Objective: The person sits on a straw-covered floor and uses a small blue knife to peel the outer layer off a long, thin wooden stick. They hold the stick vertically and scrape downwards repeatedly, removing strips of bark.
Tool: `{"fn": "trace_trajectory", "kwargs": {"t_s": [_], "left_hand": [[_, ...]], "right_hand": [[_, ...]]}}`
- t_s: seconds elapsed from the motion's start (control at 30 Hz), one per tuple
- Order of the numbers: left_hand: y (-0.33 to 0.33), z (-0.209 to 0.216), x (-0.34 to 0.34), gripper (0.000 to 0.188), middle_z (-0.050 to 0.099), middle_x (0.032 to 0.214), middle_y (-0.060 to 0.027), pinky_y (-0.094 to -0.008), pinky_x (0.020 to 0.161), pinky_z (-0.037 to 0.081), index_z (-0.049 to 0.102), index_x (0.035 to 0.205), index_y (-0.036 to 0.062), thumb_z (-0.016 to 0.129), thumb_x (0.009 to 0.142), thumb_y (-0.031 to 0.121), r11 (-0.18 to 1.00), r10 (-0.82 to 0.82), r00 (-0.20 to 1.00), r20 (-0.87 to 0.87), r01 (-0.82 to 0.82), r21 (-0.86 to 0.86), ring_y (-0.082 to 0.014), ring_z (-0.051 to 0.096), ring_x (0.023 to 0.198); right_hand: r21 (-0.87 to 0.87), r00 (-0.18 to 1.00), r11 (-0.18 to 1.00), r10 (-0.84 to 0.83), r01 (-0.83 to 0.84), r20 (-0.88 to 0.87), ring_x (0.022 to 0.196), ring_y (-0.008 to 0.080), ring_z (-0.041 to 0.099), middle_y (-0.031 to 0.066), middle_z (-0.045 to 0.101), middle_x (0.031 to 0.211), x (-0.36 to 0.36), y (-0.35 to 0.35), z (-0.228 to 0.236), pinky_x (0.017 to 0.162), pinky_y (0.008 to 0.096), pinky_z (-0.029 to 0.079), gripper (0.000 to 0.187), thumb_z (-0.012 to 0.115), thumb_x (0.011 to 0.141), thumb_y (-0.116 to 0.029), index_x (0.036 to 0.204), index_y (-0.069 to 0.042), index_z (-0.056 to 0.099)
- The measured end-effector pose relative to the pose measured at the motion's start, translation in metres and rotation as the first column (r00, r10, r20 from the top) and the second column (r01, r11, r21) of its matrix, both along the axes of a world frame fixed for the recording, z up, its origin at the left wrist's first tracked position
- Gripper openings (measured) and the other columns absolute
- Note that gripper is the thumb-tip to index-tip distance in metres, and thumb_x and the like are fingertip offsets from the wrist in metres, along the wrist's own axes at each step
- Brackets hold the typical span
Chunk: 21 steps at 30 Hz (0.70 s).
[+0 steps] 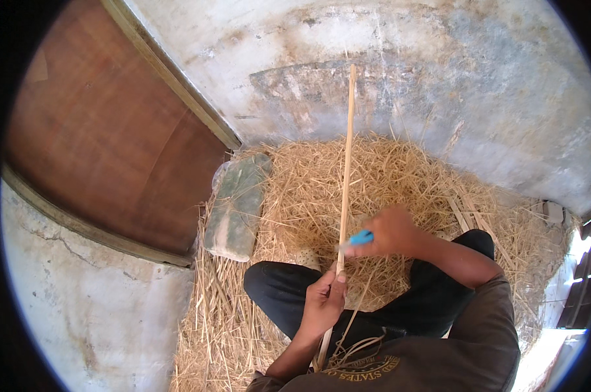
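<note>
A long, pale wooden strip (347, 170) rises from my lap toward the far wall, nearly upright in the head view. My left hand (324, 299) is closed around its lower part, with the thumb lying along it. My right hand (392, 233), smeared by motion, grips a blue-handled knife (359, 239). The knife's short greyish end is against or just beside the strip, a little beyond my left hand; whether it touches is too blurred to tell. Thin, curled strips (357, 349) lie across my lap, and the long strip's lower end runs down among them.
Loose straw-like shavings (387, 170) cover the ground around my crossed legs. A worn greenish slab-like block (237, 208) lies to the left, beside a brown panel (119, 130) in a wooden frame. A stained plaster wall (452, 85) stands ahead. More split strips (464, 206) lie right.
</note>
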<state>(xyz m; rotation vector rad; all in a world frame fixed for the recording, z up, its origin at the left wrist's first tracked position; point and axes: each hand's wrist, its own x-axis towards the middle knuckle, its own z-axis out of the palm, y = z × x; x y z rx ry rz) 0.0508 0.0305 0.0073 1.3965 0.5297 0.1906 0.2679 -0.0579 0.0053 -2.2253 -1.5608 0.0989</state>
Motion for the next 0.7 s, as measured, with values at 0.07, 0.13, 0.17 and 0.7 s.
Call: {"fn": "trace_trajectory", "kwargs": {"t_s": [0.07, 0.13, 0.17, 0.7], "left_hand": [[0.0, -0.002, -0.006, 0.031, 0.044, 0.068, 0.0057, -0.0176, 0.051, 0.033, 0.053, 0.128, 0.0034, 0.047, 0.1, 0.016, 0.995, -0.004, 1.0, -0.005, 0.005, 0.096, -0.0007, 0.038, 0.058], [0.0, -0.002, -0.007, 0.031, 0.044, 0.069, 0.0059, -0.0184, 0.054, 0.034, 0.054, 0.128, 0.0026, 0.047, 0.1, 0.015, 0.99, -0.003, 1.0, -0.007, 0.004, 0.14, -0.0015, 0.038, 0.062], [-0.001, 0.001, -0.005, 0.034, 0.044, 0.069, 0.0055, -0.0189, 0.055, 0.035, 0.05, 0.132, 0.0028, 0.047, 0.099, 0.014, 0.984, 0.006, 1.0, 0.02, -0.009, 0.18, -0.0024, 0.039, 0.062], [-0.013, 0.002, -0.023, 0.037, 0.059, 0.078, -0.0178, -0.0263, 0.06, 0.046, 0.05, 0.127, -0.0074, 0.054, 0.092, 0.005, 0.843, -0.021, 1.0, 0.004, 0.015, 0.538, -0.0122, 0.053, 0.062]], "right_hand": [[0.024, 0.998, 0.998, -0.05, 0.051, -0.034, 0.047, 0.0295, 0.058, 0.0121, 0.056, 0.049, 0.006, 0.006, -0.003, 0.045, 0.0384, 0.042, 0.077, 0.046, 0.072, -0.083, 0.059, -0.009, 0.065], [-0.027, 0.993, 0.995, -0.1, 0.098, -0.063, 0.047, 0.0296, 0.058, 0.0124, 0.056, 0.05, 0.012, 0.012, -0.002, 0.045, 0.0387, 0.043, 0.078, 0.046, 0.072, -0.083, 0.06, -0.009, 0.066], [0.007, 0.999, 0.999, -0.033, 0.033, -0.02, 0.044, 0.0289, 0.056, 0.0112, 0.053, 0.047, 0.005, 0.011, -0.003, 0.043, 0.0391, 0.041, 0.075, 0.049, 0.071, -0.082, 0.058, -0.009, 0.064], [0.047, 0.953, 0.956, -0.294, 0.291, 0.073, 0.037, 0.0261, 0.05, 0.0102, 0.049, 0.043, 0.055, 0.02, -0.002, 0.039, 0.0385, 0.04, 0.08, 0.049, 0.071, -0.083, 0.053, -0.006, 0.06]]}}
